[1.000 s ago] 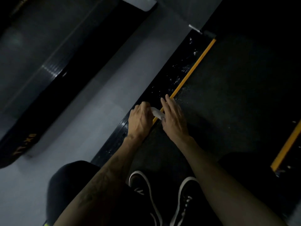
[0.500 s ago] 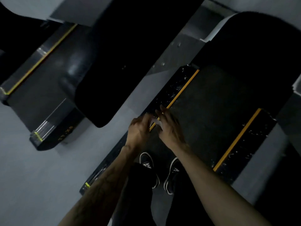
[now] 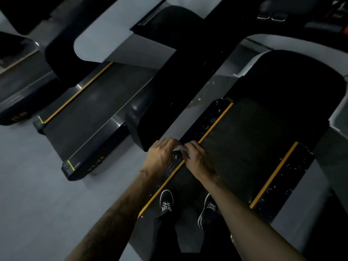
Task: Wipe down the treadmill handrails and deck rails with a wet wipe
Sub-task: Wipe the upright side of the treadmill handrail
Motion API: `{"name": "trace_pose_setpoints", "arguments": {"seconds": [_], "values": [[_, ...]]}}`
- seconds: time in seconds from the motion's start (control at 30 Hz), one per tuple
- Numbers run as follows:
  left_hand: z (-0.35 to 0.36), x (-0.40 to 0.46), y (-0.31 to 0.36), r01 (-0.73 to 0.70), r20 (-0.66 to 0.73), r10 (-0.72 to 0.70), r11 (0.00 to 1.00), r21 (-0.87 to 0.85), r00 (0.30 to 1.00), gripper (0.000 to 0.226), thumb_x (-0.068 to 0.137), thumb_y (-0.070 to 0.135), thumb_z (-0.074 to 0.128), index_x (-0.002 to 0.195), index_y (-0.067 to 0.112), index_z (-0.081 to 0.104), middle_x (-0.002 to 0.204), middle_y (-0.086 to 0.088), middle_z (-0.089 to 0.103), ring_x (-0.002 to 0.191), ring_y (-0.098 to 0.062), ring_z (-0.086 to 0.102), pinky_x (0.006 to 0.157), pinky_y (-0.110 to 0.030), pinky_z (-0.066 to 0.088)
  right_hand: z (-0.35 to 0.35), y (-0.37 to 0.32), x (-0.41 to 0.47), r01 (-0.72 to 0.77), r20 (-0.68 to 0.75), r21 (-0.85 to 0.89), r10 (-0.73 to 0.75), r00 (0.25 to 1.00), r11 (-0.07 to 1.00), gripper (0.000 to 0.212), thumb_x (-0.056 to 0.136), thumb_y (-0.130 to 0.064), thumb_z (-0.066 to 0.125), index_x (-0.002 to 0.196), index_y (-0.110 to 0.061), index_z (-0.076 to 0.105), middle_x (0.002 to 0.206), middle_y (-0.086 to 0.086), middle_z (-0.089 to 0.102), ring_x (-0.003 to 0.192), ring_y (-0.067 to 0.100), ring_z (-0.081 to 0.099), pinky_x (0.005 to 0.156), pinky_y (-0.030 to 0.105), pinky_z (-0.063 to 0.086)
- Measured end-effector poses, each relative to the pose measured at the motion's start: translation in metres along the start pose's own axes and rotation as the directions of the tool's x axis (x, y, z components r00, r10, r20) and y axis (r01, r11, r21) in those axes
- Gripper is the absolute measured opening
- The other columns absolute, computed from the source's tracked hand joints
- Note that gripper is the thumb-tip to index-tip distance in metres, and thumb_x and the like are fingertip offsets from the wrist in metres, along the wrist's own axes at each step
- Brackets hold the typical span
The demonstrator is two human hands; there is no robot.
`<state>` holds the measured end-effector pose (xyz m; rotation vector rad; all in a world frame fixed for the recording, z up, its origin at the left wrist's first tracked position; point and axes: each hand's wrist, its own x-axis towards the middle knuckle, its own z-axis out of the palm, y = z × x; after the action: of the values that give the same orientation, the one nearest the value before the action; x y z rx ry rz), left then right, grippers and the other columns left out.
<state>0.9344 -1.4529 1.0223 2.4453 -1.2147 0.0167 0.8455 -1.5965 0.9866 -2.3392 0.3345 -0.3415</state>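
While both hands are held together above the left deck rail (image 3: 205, 121) of the treadmill, a small white wet wipe (image 3: 178, 148) is seen between them, only a sliver of it showing. The left hand (image 3: 162, 156) is curled, its fingers (image 3: 172, 142) bent round the near edge of the wipe, and the right hand (image 3: 196, 157) is bent over the other edge with its fingers (image 3: 190, 146) pinching it; how firmly it is held cannot be told in the dim light.

The wipe is held clear of the rail or barely touching it; which of the two cannot be told. The rail ahead of the hands is speckled with pale marks, so much of it is judged to be not yet wiped, and the right deck rail (image 3: 286, 178) shows the same speckling.

Several risks are judged from here. The wipe, being small and apparently being refolded, could be dropped onto the belt (image 3: 250, 140). A bunched wipe could smear the specks rather than lift them. Because the shoes (image 3: 166, 200) are planted on the belt with the body bent far forward, balance could be lost. The yellow stripe (image 3: 216, 121) could be skipped if only the rail's glossy black part is followed.
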Motion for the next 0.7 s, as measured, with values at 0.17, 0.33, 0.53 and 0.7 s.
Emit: {"name": "trace_pose_setpoints", "arguments": {"seconds": [0.17, 0.33, 0.53, 0.7], "values": [[-0.031, -0.005, -0.021, -0.003, -0.012, 0.003, 1.0, 0.014, 1.0, 0.013, 0.093, -0.001, 0.068, 0.104, 0.006, 0.068, 0.094, -0.008, 0.068, 0.08, -0.028, 0.065, 0.067, -0.043, 0.053, 0.01, -0.027, 0.008, -0.014, -0.094, 0.045, 0.018, 0.995, 0.999, 0.012, 0.089, -0.009, 0.078, 0.099, -0.005, 0.073, 0.099, 0.011, 0.072, 0.082, 0.037, 0.071, 0.058, 0.041, 0.056], [-0.062, -0.014, -0.051, -0.03, -0.071, 0.031, 1.0, 0.006, 0.997, 0.017, 0.1, 0.012, 0.063, 0.115, 0.005, 0.066, 0.107, -0.009, 0.065, 0.088, -0.025, 0.064, 0.073, -0.039, 0.056, 0.023, -0.062, 0.021, -0.171, -0.083, 0.268, 0.2, 0.976, 0.948, 0.015, 0.094, -0.019, 0.074, 0.088, -0.011, 0.064, 0.091, 0.002, 0.063, 0.079, 0.016, 0.062, 0.061, 0.029, 0.053], [-0.093, -0.012, -0.089, -0.002, -0.139, -0.005, 0.999, -0.045, 0.99, 0.016, 0.103, 0.01, 0.055, 0.112, 0.004, 0.067, 0.107, -0.008, 0.064, 0.088, -0.024, 0.062, 0.071, -0.038, 0.054, 0.039, -0.103, 0.04, -0.315, -0.362, 0.444, 0.489, 0.793, 0.839, 0.021, 0.095, -0.02, 0.071, 0.084, -0.009, 0.057, 0.083, 0.002, 0.058, 0.07, 0.016, 0.055, 0.059, 0.035, 0.048], [-0.1, -0.001, -0.118, 0.05, -0.034, -0.051, 0.998, -0.033, 0.998, 0.028, 0.102, 0.009, 0.057, 0.129, 0.004, 0.063, 0.131, -0.012, 0.059, 0.111, -0.028, 0.06, 0.09, -0.047, 0.053, 0.077, -0.139, 0.056, -0.256, -0.437, 0.398, 0.427, 0.792, 0.881, 0.016, 0.097, -0.015, 0.069, 0.089, -0.009, 0.057, 0.085, 0.001, 0.06, 0.071, 0.006, 0.053, 0.062, 0.011, 0.04]]}}
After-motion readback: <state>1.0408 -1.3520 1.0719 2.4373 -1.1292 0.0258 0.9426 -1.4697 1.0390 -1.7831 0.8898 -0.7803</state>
